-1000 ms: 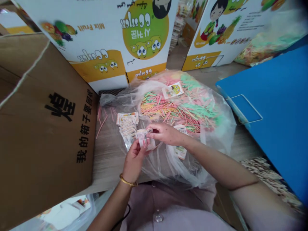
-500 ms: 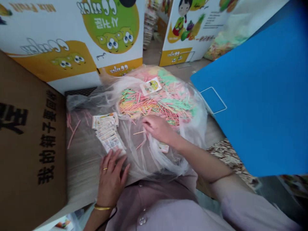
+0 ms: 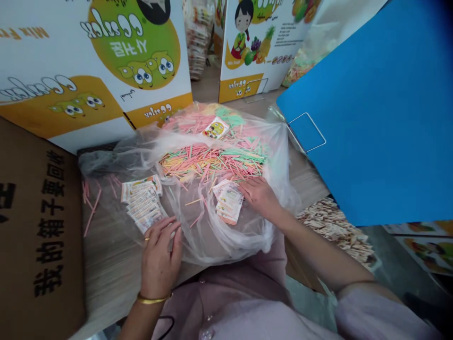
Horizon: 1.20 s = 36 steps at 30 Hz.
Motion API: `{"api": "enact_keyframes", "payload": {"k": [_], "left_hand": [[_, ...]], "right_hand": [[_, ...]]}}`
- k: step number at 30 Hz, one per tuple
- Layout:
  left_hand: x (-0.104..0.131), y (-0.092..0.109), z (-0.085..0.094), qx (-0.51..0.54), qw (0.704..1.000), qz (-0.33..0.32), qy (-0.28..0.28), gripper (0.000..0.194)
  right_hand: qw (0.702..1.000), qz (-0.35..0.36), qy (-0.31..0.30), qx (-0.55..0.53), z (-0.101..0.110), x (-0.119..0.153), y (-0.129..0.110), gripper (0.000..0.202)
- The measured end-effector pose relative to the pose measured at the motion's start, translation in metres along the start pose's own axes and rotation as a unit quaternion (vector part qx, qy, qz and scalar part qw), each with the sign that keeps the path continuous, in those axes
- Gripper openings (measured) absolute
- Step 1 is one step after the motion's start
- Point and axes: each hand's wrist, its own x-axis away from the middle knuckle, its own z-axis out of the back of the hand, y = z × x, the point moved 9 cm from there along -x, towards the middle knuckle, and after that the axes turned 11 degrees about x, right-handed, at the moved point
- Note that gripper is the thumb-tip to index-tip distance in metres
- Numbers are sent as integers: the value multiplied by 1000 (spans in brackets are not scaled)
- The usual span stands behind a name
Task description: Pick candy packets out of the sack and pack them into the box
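My left hand (image 3: 162, 255) lies with fingers spread, its fingertips on the near end of a fanned row of small printed sachets (image 3: 145, 204). On the right, my right hand (image 3: 261, 197) has its fingers stretched out, with the fingertips at the upper right edge of a second overlapping pile of sachets (image 3: 229, 204). That pile rests on the clear plastic bag (image 3: 198, 250). Just behind it, thin pink, green and yellow candy sticks (image 3: 212, 160) fill the bag's opening. One loose sachet (image 3: 216, 127) lies on top of the bag.
A brown carton (image 3: 31, 226) stands at the left, printed white cartons (image 3: 138, 61) at the back. A blue panel (image 3: 368, 118) with a wire handle (image 3: 314, 132) blocks the right. Stray pink sticks (image 3: 92, 212) lie on the table (image 3: 109, 278). Many sachets (image 3: 334, 229) lie below right.
My right hand has moved right from the bag's front edge, uncovering the right-hand pile of sachets. My left hand stays at the fanned row. The view has shifted slightly.
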Motion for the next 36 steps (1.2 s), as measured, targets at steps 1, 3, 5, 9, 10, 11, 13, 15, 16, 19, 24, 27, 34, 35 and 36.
{"api": "enact_keyframes", "payload": {"k": [1,3,5,9,10,11,13,15,16,19,24,27,34,35,36], "left_hand": [[-6,3,-2,30,999,13,-2,23],[-16,6,-6,94,994,54,-6,24],[-24,4,-14,166,979,119,-17,32],[-27,-4,-48,329,909,237,-95,58],[-26,-4,-57,359,890,252,-124,54],[-25,-6,-65,376,875,266,-148,48],[-20,-15,-72,377,862,298,-163,43],[-15,-27,-67,359,861,335,-135,45],[-13,-33,-62,355,858,352,-119,47],[-9,-41,-51,359,847,382,-89,53],[-5,-44,-52,360,838,402,-82,59],[-2,-43,-62,374,828,409,-90,57],[-2,-37,-63,389,824,402,-93,55],[-1,-38,-62,384,825,403,-92,56],[-1,-40,-61,379,827,405,-92,57]], "right_hand": [[1000,-6,11,-8,7,-3,3,32],[998,-32,34,-45,23,-7,7,29],[991,-52,33,-116,35,-11,3,28],[959,14,-57,-278,38,-24,-48,26],[951,38,-80,-295,36,-27,-62,25],[946,55,-100,-305,32,-31,-73,24],[943,59,-126,-303,21,-39,-79,21],[956,28,-122,-266,11,-47,-62,19],[965,6,-110,-237,9,-51,-47,19],[984,-67,-62,-151,14,-55,8,22],[988,-147,38,-29,40,-53,80,22],[992,-118,-15,47,26,-63,86,23],[977,-134,-106,128,-3,-77,85,18],[976,-137,-118,123,-4,-78,86,19],[974,-141,-134,116,-5,-78,87,19]]}}
